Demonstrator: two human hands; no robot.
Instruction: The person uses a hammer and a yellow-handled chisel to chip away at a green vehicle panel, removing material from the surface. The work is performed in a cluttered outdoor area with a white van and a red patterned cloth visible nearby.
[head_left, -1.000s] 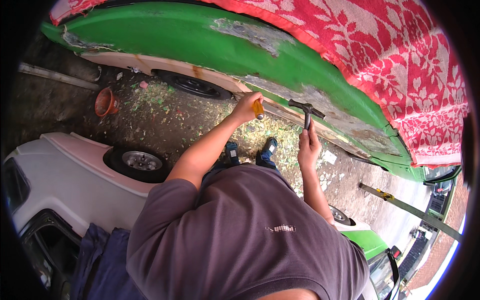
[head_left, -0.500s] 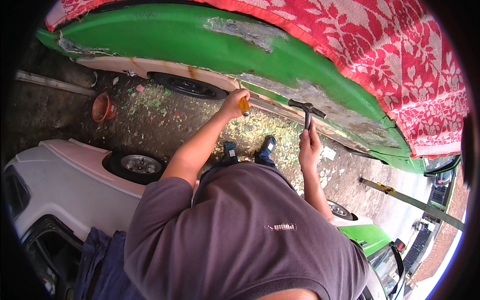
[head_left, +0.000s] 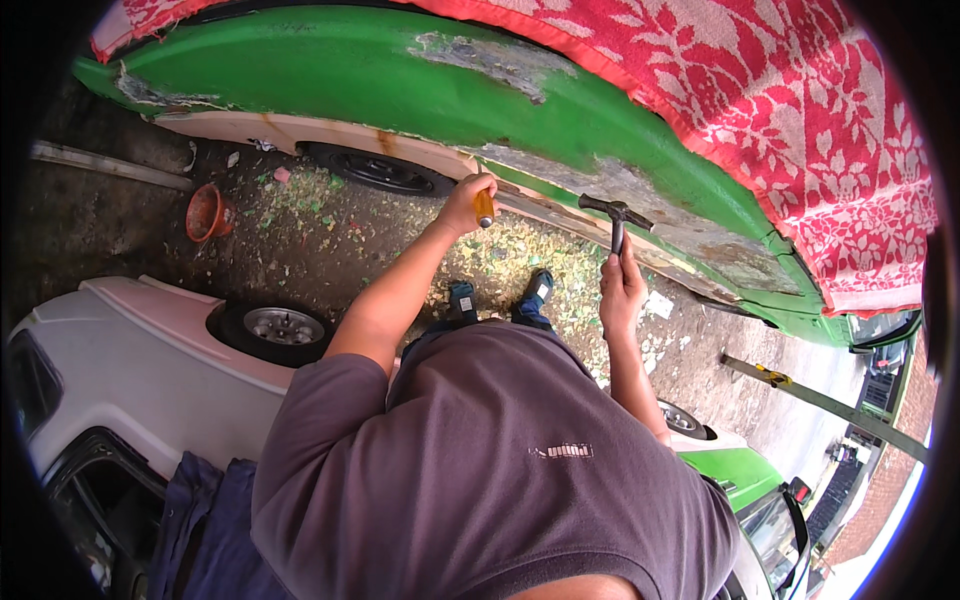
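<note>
Hammer (head_left: pixel 617 212) clasped in our right hand (head_left: pixel 622 285) near the green car (head_left: pixel 300 70), we could bruise our left hand (head_left: pixel 463 203), its fingers wrapped round a yellow handle (head_left: pixel 485 208) beside that car, should a blow glance off.

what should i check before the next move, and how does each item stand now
1. Hammer in the right hand's grip: ok, closed round its shaft.
2. Yellow tool in the left hand's grip: ok.
3. Yellow tool's tip touching the green car: cannot tell.
4. Hammer apart from left hand: ok.
5. Gloves on: not ok, both hands bare.
6. Ground clear around the shoes: not ok, chips scattered there.
</note>
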